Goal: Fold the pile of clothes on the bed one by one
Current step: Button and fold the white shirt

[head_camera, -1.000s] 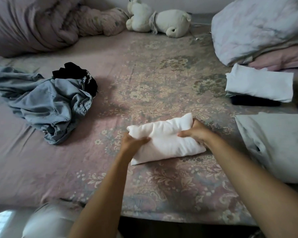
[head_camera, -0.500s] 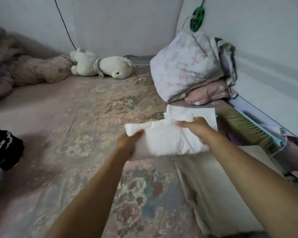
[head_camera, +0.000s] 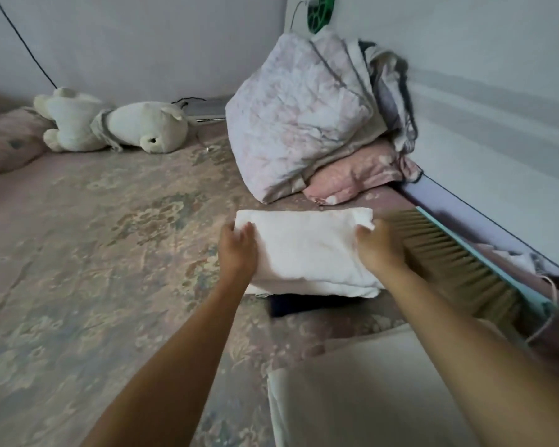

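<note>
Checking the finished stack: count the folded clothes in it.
2 visible: folded white cloth garment held on top by both hands, and a dark folded garment beneath it. More may be hidden between.

The folded garment (head_camera: pixel 307 250) sat on top of a folded stack — a dark garment (head_camera: pixel 291 306) showed under its near edge — toward the right side of the bed (head_camera: pixel 94 253). The left hand (head_camera: pixel 238 250) gripped its left end, the right hand (head_camera: pixel 380 248) its right end. Just right of the right hand, a brush (head_camera: pixel 459 269) lay along the bed's right edge, beside the wall (head_camera: pixel 497 124). Behind the garment, a folded quilt (head_camera: pixel 300 114) was piled on a pillow (head_camera: pixel 355 175) in the far right corner. Far left of that, a stuffed bear (head_camera: pixel 117 125) lay on its side against the back wall. Nearest the camera, another pillow (head_camera: pixel 352 391) lay under the right forearm.
</note>
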`<state>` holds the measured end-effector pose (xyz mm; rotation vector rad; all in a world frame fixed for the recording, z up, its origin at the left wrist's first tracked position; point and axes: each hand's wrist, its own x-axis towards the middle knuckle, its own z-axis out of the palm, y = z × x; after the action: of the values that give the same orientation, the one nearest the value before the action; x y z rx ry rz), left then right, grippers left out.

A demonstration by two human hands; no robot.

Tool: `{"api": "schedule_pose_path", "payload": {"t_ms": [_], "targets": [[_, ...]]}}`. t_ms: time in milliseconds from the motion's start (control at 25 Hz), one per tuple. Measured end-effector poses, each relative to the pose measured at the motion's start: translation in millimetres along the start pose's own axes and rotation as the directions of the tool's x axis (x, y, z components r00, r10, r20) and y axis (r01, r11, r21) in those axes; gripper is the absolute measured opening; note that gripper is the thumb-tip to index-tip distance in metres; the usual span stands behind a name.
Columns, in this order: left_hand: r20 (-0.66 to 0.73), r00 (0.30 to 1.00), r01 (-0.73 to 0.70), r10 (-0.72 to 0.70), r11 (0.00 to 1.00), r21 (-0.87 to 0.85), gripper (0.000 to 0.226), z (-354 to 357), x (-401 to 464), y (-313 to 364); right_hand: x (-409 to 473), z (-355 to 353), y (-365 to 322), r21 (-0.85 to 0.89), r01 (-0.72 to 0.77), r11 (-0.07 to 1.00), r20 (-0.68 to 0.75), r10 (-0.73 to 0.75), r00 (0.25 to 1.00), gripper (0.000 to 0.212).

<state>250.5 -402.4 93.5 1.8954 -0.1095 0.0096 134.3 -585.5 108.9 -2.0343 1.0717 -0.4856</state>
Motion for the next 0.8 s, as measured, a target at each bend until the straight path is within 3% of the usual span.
{"api": "schedule_pose_path", "payload": {"t_ms": [40, 120, 160, 200, 240, 280, 320, 360, 400, 480, 560, 600, 680, 760, 800], "targets": [[-0.003, 1.000, -0.027, 0.027, 0.999, 0.034, 0.033, -1, 6, 1, 0, 1, 2, -0.026, 0.020, 0.999, -0.054, -0.021, 0.998, 0.039], [0.078, 0.997, 0.000, -0.018, 0.976, 0.217, 0.042, -6, 8, 3, -13, 0, -4, -0.307, 0.077, 0.948, -0.104, -0.113, 0.988, 0.048], [0.079, 0.997, -0.023, -0.006, 0.935, 0.354, 0.049, -9, 4, 3, -21, 2, -9, -0.463, 0.149, 0.874, -0.144, -0.240, 0.960, 0.054], [0.045, 0.988, -0.153, 0.150, 0.869, 0.471, 0.055, -9, -2, 1, -27, 5, -14, -0.558, 0.264, 0.787, -0.168, -0.418, 0.893, 0.057], [0.073, 0.921, -0.360, 0.383, 0.762, 0.538, 0.059, -7, -8, 1, -31, 9, -20, -0.591, 0.381, 0.711, -0.123, -0.546, 0.828, 0.057], [0.220, 0.821, -0.548, 0.527, 0.618, 0.564, 0.062, -4, -13, -1, -34, 14, -22, -0.581, 0.481, 0.656, 0.009, -0.586, 0.810, 0.055], [0.413, 0.730, -0.675, 0.544, 0.483, 0.557, 0.070, 0, -16, -5, -38, 21, -22, -0.563, 0.532, 0.632, 0.172, -0.540, 0.824, 0.053], [0.568, 0.695, -0.719, 0.441, 0.416, 0.557, 0.082, 5, -17, -8, -40, 28, -18, -0.566, 0.524, 0.636, 0.317, -0.419, 0.851, 0.053], [0.631, 0.706, -0.704, 0.320, 0.409, 0.580, 0.089, 7, -16, -12, -39, 35, -10, -0.581, 0.493, 0.647, 0.395, -0.305, 0.866, 0.054], [0.643, 0.734, -0.664, 0.219, 0.430, 0.612, 0.084, 4, -14, -18, -39, 32, -5, -0.608, 0.450, 0.654, 0.429, -0.206, 0.879, 0.055], [0.660, 0.704, -0.707, 0.263, 0.350, 0.615, 0.078, -20, -21, -16, -46, 23, -17, -0.647, 0.473, 0.598, 0.417, -0.241, 0.876, 0.057], [0.657, 0.703, -0.708, 0.272, 0.357, 0.610, 0.072, -40, -28, -15, -55, 19, -24, -0.651, 0.516, 0.557, 0.405, -0.320, 0.857, 0.059], [0.611, 0.748, -0.661, 0.261, 0.379, 0.647, 0.069, -104, -43, -36, -96, 18, -42, -0.542, 0.699, 0.466, 0.466, -0.526, 0.712, 0.069], [0.507, 0.847, -0.519, 0.158, 0.452, 0.726, 0.092, -193, -71, -64, -151, 42, -47, -0.400, 0.858, 0.322, 0.598, -0.618, 0.511, 0.069], [0.419, 0.896, -0.436, 0.146, 0.468, 0.769, 0.102, -241, -88, -84, -183, 62, -48, -0.353, 0.891, 0.285, 0.644, -0.616, 0.452, 0.065]]}}
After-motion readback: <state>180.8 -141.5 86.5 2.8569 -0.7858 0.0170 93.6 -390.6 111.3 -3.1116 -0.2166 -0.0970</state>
